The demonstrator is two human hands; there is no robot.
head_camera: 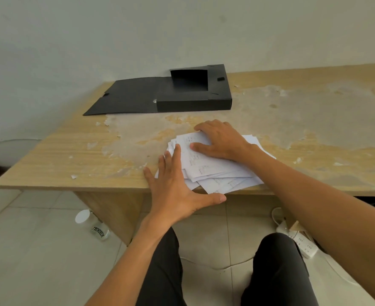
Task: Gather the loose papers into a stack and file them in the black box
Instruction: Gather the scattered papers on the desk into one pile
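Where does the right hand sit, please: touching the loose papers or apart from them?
Touching. The head view shows the right hand lying flat on top of the papers, its fingers spread over the top sheet with no gap.

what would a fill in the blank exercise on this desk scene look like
1. The black plastic file box at the back of the worn wooden table lies ___, its lid flat to the left.
2. The left hand and the right hand press on the messy pile of white printed papers, which is not yet in the ___.
3. The white power strip lies on the tiled ___.
Missing words: open; box; floor
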